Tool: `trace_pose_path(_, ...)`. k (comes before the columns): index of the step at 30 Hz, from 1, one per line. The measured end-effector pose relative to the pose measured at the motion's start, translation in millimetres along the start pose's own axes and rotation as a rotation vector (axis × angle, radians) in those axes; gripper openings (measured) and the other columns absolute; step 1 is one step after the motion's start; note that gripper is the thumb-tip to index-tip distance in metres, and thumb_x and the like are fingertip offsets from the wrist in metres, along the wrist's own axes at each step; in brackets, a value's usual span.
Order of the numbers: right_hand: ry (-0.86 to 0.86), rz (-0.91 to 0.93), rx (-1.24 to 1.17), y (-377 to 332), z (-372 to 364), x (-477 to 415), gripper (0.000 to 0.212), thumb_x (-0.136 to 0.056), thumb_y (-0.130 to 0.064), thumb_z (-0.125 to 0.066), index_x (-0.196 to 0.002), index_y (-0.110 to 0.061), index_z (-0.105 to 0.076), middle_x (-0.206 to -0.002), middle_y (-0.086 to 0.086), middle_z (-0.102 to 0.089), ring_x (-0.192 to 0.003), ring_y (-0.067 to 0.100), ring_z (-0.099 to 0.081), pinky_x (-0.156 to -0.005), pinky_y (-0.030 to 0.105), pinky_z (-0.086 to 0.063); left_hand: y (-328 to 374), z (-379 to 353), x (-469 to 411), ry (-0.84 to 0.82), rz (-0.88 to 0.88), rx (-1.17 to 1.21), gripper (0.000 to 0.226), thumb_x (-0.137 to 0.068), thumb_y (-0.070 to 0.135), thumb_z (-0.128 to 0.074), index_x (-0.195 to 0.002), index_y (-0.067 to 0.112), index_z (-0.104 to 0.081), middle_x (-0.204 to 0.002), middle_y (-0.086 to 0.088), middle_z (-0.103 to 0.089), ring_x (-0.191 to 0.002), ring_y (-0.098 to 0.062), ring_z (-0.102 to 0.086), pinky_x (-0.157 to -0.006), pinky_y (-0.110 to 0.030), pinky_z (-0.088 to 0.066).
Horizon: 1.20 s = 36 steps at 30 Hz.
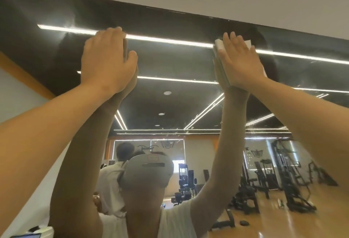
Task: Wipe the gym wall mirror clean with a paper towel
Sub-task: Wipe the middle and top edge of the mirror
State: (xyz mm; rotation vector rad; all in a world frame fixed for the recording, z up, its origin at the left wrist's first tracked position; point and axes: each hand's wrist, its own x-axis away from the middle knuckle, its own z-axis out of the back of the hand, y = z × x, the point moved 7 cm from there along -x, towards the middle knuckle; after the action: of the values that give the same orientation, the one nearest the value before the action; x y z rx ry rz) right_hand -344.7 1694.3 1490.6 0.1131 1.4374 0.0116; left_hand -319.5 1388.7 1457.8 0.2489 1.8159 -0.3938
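Note:
The gym wall mirror (170, 62) fills most of the view, its top edge running under a pale wall strip. Both my arms reach up high against the glass. My right hand (239, 62) lies flat with straight fingers and presses a folded white paper towel (219, 44) onto the mirror near its top; the towel's edges show beside my fingers and palm. My left hand (106, 60) rests flat on the glass to the left, fingers straight, holding nothing. Streaks and small specks show on the mirror lower down.
The mirror reflects my raised arms, a person behind me, black ceiling light strips (170, 39), and weight machines (287, 171) on a wooden floor. A white object (40, 231) sits at the bottom left corner.

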Motion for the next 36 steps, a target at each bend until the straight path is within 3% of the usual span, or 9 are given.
trace_pose_path(3,0.027,0.031,-0.004,-6,-4,20,0.083,-0.087,-0.054,0.009,-0.16,-0.018,0.0,-0.168,0.008,0.002,-0.154,0.026,0.004,-0.123,0.055,-0.005,1,0,0,-0.004,0.0,0.0,0.024,-0.096,0.027,-0.05,-0.107,0.007,-0.053,-0.106,-0.013,-0.057,-0.104,-0.034,-0.052,-0.098,-0.046,-0.037)
trace_pose_path(8,0.032,-0.006,-0.14,-28,-6,71,0.081,-0.087,-0.056,0.012,-0.16,-0.024,-0.001,-0.168,-0.001,0.002,-0.154,0.015,0.006,-0.125,0.044,0.0,1,2,1,0.001,-0.007,-0.002,0.019,-0.094,0.025,-0.052,-0.1,0.007,-0.052,-0.1,-0.011,-0.055,-0.1,-0.033,-0.052,-0.097,-0.047,-0.039)
trace_pose_path(13,0.025,0.125,-0.131,-46,-8,129,0.078,-0.095,-0.06,0.016,-0.159,-0.022,-0.005,-0.168,0.001,-0.003,-0.154,0.015,0.006,-0.125,0.043,0.0,1,1,1,-0.015,-0.001,-0.006,0.03,-0.095,0.024,-0.052,-0.117,0.003,-0.054,-0.115,-0.016,-0.057,-0.111,-0.036,-0.051,-0.103,-0.048,-0.036)
trace_pose_path(20,0.043,0.249,-0.128,-56,-14,175,0.06,-0.105,-0.055,0.0,-0.157,-0.027,-0.004,-0.167,-0.001,-0.006,-0.155,0.016,0.0,-0.123,0.044,-0.004,0,0,1,-0.023,0.005,0.006,0.039,-0.095,0.026,-0.053,-0.127,0.002,-0.053,-0.13,-0.019,-0.055,-0.123,-0.038,-0.047,-0.109,-0.048,-0.029)
trace_pose_path(27,-0.024,0.474,-0.106,-53,-5,135,0.058,-0.105,-0.05,-0.009,-0.158,-0.027,-0.011,-0.167,-0.003,-0.005,-0.154,0.011,0.003,-0.125,0.041,0.001,0,-2,0,-0.023,0.012,-0.01,0.041,-0.097,0.028,-0.049,-0.129,0.002,-0.05,-0.127,-0.019,-0.055,-0.123,-0.037,-0.047,-0.11,-0.047,-0.029)
trace_pose_path(36,0.008,0.106,-0.148,-32,6,7,0.054,-0.108,-0.047,-0.012,-0.159,-0.032,-0.002,-0.168,-0.008,0.003,-0.153,0.008,0.007,-0.125,0.039,0.003,0,-3,1,-0.012,0.009,0.001,0.041,-0.098,0.028,-0.05,-0.129,0.002,-0.051,-0.13,-0.017,-0.055,-0.124,-0.035,-0.047,-0.111,-0.044,-0.028)
